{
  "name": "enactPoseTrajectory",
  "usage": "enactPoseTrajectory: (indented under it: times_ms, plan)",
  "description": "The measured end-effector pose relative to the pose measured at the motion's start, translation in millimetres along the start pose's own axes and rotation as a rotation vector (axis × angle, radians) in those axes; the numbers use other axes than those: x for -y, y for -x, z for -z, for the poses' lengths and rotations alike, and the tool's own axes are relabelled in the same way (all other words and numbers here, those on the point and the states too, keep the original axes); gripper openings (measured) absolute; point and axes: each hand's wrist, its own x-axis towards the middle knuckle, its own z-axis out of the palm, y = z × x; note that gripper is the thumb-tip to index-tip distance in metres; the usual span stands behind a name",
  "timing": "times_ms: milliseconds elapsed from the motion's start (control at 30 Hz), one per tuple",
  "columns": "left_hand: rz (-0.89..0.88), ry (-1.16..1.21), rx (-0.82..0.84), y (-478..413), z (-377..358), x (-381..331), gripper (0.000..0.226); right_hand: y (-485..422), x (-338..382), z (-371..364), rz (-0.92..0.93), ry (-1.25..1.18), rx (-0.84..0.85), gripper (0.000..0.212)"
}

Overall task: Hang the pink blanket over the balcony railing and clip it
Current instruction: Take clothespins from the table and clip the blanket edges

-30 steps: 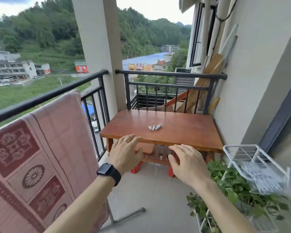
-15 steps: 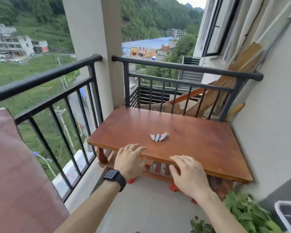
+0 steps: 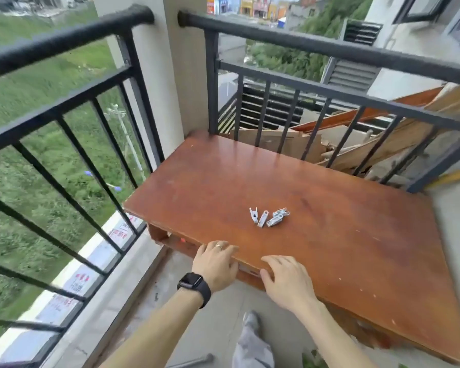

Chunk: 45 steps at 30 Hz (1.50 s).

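**Item: clothes pegs point(image 3: 268, 217).** A small cluster, pale grey, four or five pieces; the exact count cannot be told. They lie loose and touching one another near the middle of the tabletop point(image 3: 356, 248), somewhat toward its near edge and well away from every corner.

**Handling (judged).** The pegs are taken to be light, rigid and spring-loaded. Some sliding on the smooth wood is to be expected. Each is best pinched at its tail end so that the jaws open. Several could be gathered in one grasp, though a loose hold risks a drop through the bars.

**Item: pink blanket.** Not in view, so its place cannot be stated. It is presumed to be soft and draping.

**Item: balcony railing point(image 3: 64, 41).** Black metal with a round top rail. It runs along the left edge and the far edge of the tabletop and is broken by a column point(image 3: 175, 75) at the far left corner. No cloth is seen on the visible stretch.

**Hands.**
- The left hand point(image 3: 215, 264), with a watch point(image 3: 193, 284) and a ring point(image 3: 218, 246), is placed at the near edge, fingers extended and empty.
- The right hand point(image 3: 287, 282) is just beside it at the same edge, fingers loosely spread and empty.
- Firm contact with the wood cannot be told for either hand.
- The pegs lie ahead of the gap between the hands, apart from both, and are untouched.

**Other.** Planks point(image 3: 383, 144) are stacked beyond the far railing.
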Motion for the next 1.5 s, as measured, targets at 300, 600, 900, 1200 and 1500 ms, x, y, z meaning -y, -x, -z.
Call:
enactPoseTrajectory:
  times_ms: [300,600,900,1200,1500]
  plan:
    - [0.28,0.171,0.161,34.7,-37.6,4.2,0.052,-16.1,11.4,-34.7,0.041,0.029,0.067,0.042]
    - [0.482,0.309,0.157,121.5,-95.7,-1.6,0.046,80.1,36.2,-103.6,0.073,0.097,0.16,0.043]
    - [0.512,0.499,0.14,346.6,-94.0,61.4,0.032,249.1,132.9,-113.3,0.086,-0.058,0.219,0.014]
    - [0.688,0.938,-0.355,648.4,4.2,125.9,0.023,443.1,331.8,-59.0,0.349,-0.61,0.244,0.013]
    - [0.818,0.803,-0.759,954.1,76.5,89.7,0.015,666.1,487.6,-18.8,0.635,-1.011,0.577,0.028]
